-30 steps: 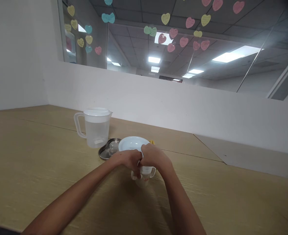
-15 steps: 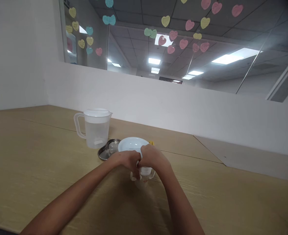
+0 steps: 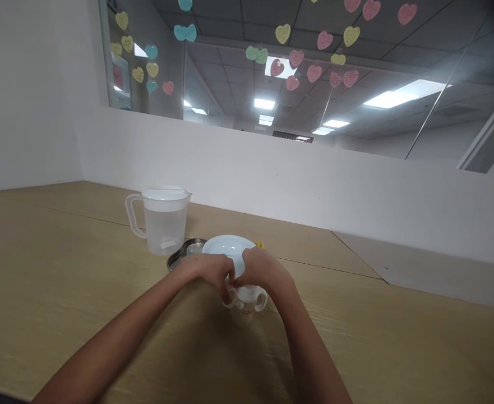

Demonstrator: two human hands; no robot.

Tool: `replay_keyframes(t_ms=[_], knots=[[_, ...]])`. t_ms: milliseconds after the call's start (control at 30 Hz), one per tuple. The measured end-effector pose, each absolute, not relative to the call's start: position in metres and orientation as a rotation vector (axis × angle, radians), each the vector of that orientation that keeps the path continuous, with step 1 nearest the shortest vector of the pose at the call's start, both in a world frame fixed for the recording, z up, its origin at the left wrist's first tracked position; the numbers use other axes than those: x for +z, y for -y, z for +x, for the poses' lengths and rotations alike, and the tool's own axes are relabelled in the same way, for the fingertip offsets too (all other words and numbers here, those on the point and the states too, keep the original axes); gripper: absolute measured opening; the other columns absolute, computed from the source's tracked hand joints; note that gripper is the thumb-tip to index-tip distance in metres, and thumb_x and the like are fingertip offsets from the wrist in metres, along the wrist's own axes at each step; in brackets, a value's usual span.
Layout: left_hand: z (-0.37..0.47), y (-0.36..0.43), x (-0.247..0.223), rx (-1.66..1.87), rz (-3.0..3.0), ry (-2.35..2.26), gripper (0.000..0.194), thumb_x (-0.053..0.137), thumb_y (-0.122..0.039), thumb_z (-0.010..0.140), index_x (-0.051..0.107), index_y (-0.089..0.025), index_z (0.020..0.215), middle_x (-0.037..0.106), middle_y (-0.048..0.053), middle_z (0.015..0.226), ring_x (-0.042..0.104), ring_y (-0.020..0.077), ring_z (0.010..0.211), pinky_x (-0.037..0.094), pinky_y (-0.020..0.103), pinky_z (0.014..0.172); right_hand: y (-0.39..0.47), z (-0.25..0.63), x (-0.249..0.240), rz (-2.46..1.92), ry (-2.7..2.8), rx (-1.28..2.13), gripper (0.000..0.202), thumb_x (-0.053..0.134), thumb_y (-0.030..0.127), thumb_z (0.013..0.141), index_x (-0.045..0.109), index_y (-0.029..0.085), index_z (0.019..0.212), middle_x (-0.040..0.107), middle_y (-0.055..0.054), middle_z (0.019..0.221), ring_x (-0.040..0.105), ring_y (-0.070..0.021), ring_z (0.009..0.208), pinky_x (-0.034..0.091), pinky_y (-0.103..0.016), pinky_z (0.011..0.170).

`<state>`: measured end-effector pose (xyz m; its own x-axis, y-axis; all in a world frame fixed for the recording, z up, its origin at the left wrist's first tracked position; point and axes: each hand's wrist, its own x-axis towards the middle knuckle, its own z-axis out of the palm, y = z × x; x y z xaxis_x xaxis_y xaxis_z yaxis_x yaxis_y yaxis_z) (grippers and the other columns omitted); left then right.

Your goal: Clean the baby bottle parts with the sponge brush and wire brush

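Left hand [image 3: 216, 270] and right hand [image 3: 268, 269] curl close together over the worktop [image 3: 377, 336]; whether either is clamped on anything, I can't tell. Beyond, at twelve o'clock, lies the bowl [image 3: 225, 244]; the cup [image 3: 242, 318] is just below them, at six. I'd steady it upright by a handle [image 3: 265, 301]. Since earlier, my left hand has edged toward nine o'clock, baring more red print [image 3: 248, 312].

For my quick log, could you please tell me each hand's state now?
Left hand: curled at the cup, on its left; grip unclear.
Right hand: curled at the cup's top; grip unclear.
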<state>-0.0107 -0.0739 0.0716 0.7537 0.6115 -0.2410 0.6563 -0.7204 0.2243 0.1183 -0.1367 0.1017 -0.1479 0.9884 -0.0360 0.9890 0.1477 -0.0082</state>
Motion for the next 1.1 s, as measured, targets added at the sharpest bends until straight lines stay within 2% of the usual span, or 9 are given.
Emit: replay_keyframes(t_ms=[133,433,600,700,833,933,1100], knots=[[-0.011,0.075,0.073,-0.205,2.717,-1.002,0.032,0.069,-0.045,0.055,0.070,-0.023,0.079,0.060,-0.002,0.062,0.050,0.0116,0.051,0.030,0.021,0.045,0.136,0.118,0.103,2.022,-2.377,-0.043,0.042,0.068,0.042,0.062,0.064,0.013,0.093,0.066,-0.010,0.092,0.062,-0.0194,0.077,0.039,-0.024,0.051],[-0.010,0.078,0.076,-0.128,2.750,-1.006,0.024,0.070,-0.037,0.060,0.072,-0.027,0.081,0.065,-0.001,0.069,0.055,0.0129,0.059,0.034,0.020,0.048,0.135,0.118,0.101,2.012,-2.396,-0.033,0.042,0.068,0.045,0.059,0.065,0.015,0.088,0.067,-0.009,0.090,0.061,-0.0185,0.073,0.039,-0.023,0.050],[-0.010,0.077,0.076,-0.170,2.731,-1.019,0.026,0.069,-0.037,0.060,0.072,-0.027,0.083,0.061,-0.002,0.064,0.053,0.0122,0.057,0.031,0.020,0.045,0.135,0.117,0.101,2.017,-2.398,-0.048,0.037,0.068,0.043,0.061,0.065,0.015,0.085,0.067,-0.009,0.088,0.062,-0.0187,0.074,0.042,-0.023,0.053],[-0.015,0.073,0.080,-0.202,2.728,-0.992,0.034,0.070,-0.038,0.058,0.071,-0.027,0.089,0.059,-0.002,0.064,0.052,0.0122,0.057,0.031,0.020,0.046,0.136,0.118,0.102,2.039,-2.401,-0.074,0.036,0.070,0.042,0.060,0.065,0.016,0.084,0.067,-0.008,0.088,0.062,-0.0178,0.072,0.042,-0.023,0.052],[-0.029,0.064,0.094,-0.127,2.710,-0.992,0.047,0.067,-0.043,0.060,0.067,-0.023,0.102,0.057,-0.002,0.066,0.050,0.0122,0.060,0.033,0.020,0.051,0.137,0.123,0.106,2.081,-2.373,-0.266,0.038,0.069,0.043,0.062,0.063,0.014,0.085,0.066,-0.007,0.074,0.060,-0.0154,0.057,0.040,-0.022,0.045],[-0.045,0.056,0.106,-0.041,2.661,-1.050,0.048,0.060,-0.046,0.067,0.064,-0.021,0.108,0.055,-0.002,0.064,0.048,0.0118,0.059,0.032,0.020,0.052,0.139,0.130,0.113,2.120,-2.355,-0.514,0.044,0.063,0.048,0.067,0.061,0.010,0.090,0.063,-0.007,0.063,0.054,-0.0140,0.042,0.038,-0.023,0.038],[-0.068,0.035,0.108,0.083,2.631,-1.302,0.043,0.052,-0.044,0.074,0.064,-0.019,0.105,0.063,0.001,0.077,0.053,0.0143,0.069,0.034,0.020,0.059,0.143,0.152,0.123,2.260,-2.377,-0.666,0.042,0.051,0.046,0.077,0.057,0.008,0.093,0.063,-0.009,0.064,0.056,-0.0158,0.041,0.040,-0.024,0.037]])
